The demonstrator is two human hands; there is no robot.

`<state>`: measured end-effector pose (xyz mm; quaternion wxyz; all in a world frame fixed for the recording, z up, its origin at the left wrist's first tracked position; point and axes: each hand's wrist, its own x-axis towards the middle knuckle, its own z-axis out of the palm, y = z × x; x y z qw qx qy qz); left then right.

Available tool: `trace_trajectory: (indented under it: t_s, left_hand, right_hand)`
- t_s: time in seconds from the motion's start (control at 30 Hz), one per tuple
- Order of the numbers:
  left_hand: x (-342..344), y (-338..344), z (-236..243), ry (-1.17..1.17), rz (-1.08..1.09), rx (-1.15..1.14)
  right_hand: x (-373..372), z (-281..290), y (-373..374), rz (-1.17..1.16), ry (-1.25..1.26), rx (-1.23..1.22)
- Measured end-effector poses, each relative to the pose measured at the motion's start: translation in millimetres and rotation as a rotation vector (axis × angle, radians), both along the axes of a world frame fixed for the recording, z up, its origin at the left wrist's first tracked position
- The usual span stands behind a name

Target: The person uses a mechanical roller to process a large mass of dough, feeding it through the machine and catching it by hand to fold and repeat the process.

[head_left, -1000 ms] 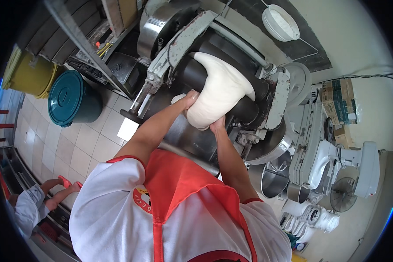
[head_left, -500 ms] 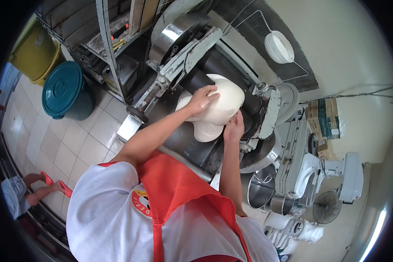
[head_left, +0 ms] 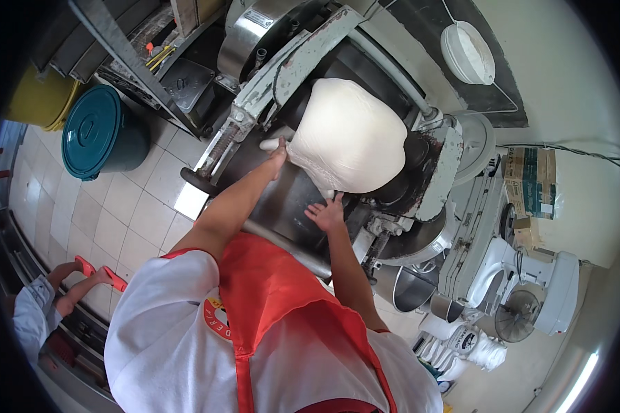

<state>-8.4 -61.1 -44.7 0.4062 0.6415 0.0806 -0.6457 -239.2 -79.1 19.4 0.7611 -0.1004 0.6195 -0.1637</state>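
Note:
A large, smooth, pale sheet of dough bulges over the rollers of a dough sheeter. Its near edge hangs toward me and narrows into two corners. My left hand is closed around the left corner, and a short end of dough sticks out past it. At the lower corner, my right hand has its fingers spread, the fingertips at the dough's tip. Part of the dark roller shows behind the dough; the dough covers the rest.
Worn metal side frames flank the rollers. A rack and a lidded green bin stand left. Steel bowls, a white mixer and cardboard boxes are to the right. Another person's legs show at far left.
The dough has spread from a folded lump into a broad, rounded sheet on the rollers. Both hands have moved nearer to me, from on top of the dough to its near corners.

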Motion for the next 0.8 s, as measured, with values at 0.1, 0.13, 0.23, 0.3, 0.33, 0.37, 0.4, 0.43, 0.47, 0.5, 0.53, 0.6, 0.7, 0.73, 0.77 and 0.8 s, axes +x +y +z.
trace_trajectory:
  t_s: [0.1, 0.13, 0.23, 0.3, 0.33, 0.37, 0.4, 0.43, 0.47, 0.5, 0.53, 0.6, 0.7, 0.73, 0.77, 0.8]
  left_hand:
    - [15, -26, -26, -0.275, -0.107, 0.050]
    - [21, -33, -38, -0.497, -0.193, 0.095]
    - [7, -63, 4, -0.805, -0.689, -0.232]
    - [13, -56, -3, -0.755, -0.419, -0.646]
    - [14, -53, -4, -0.593, -0.469, -0.636]
    - [13, -49, -4, -0.435, -0.526, -0.610]
    - [8, -42, -5, -0.239, -0.434, -0.600]
    - [5, -32, -8, -0.048, -0.335, -0.583]
    - [-3, -26, -4, 0.131, -0.084, -0.473]
    - [-7, -19, 4, 0.142, -0.064, -0.556]
    - [-10, -12, 18, 0.159, -0.056, -0.642]
    - [-14, -3, 49, 0.151, -0.026, -0.753]
    - [-20, 2, 125, 0.303, 0.069, -0.690]
    - [-17, 6, 135, 0.262, 0.018, -0.782]
    - [-10, 10, 142, 0.216, -0.026, -0.871]
    - [-9, 12, 150, 0.179, -0.078, -0.960]
  right_hand:
    - [17, -40, -42, 0.149, 0.074, -0.102]
    - [19, -50, -58, 0.208, 0.085, -0.171]
    - [-24, -81, -102, 0.260, -0.061, -0.499]
    - [-18, -83, -114, 0.280, -0.203, -0.618]
    - [-13, -83, -114, 0.246, -0.238, -0.607]
    - [-11, -82, -110, 0.210, -0.272, -0.599]
    - [1, -75, -98, 0.186, -0.278, -0.592]
    - [21, -60, -80, 0.167, -0.289, -0.579]
    - [34, -45, -68, 0.143, -0.297, -0.574]
    - [38, -35, -59, 0.138, -0.301, -0.570]
    - [34, -28, -51, 0.123, -0.300, -0.571]
    - [32, -15, -42, 0.079, -0.283, -0.580]
    - [20, 22, -40, 0.035, -0.434, -0.680]
    - [29, 40, -32, 0.000, -0.455, -0.727]
    - [43, 63, -23, -0.028, -0.480, -0.771]
    - [49, 81, -16, -0.063, -0.495, -0.818]
